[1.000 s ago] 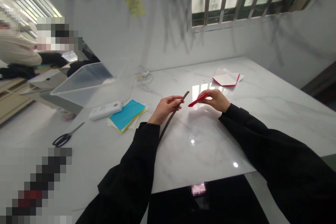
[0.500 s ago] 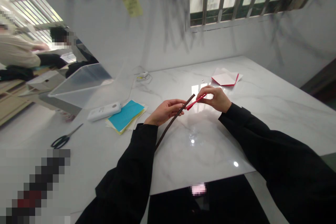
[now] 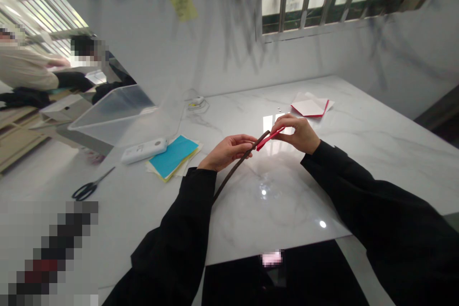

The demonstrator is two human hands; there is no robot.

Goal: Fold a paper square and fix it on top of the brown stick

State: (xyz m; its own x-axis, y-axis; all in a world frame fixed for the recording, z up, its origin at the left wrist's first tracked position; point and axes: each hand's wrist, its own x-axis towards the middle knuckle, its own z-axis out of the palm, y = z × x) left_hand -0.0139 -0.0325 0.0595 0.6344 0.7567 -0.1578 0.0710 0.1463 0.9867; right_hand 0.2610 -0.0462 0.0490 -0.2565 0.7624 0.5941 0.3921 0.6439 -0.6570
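Observation:
A thin dark brown stick (image 3: 234, 168), slightly curved, slants up across the view, and my left hand (image 3: 229, 150) is closed around it near its upper end. Its lower end passes behind my left sleeve. My right hand (image 3: 297, 134) pinches a narrow strip of red paper (image 3: 264, 141) between thumb and fingers. The strip's left end lies close to the stick near my left fingertips; whether the two touch I cannot tell. Both hands are raised over the white marble-patterned table (image 3: 272, 220).
Behind my right hand lie stacked red and white papers (image 3: 311, 105). On the left are blue and yellow sheets (image 3: 174, 157), a white device (image 3: 144, 150), black-handled scissors (image 3: 92, 185) and a clear plastic bin (image 3: 111, 122). Two people sit beyond. A white cable (image 3: 197, 101) lies by the wall.
The whole view has shifted slightly. The red strip is turned a little, showing more of its width near the stick. Both hands keep their holds.

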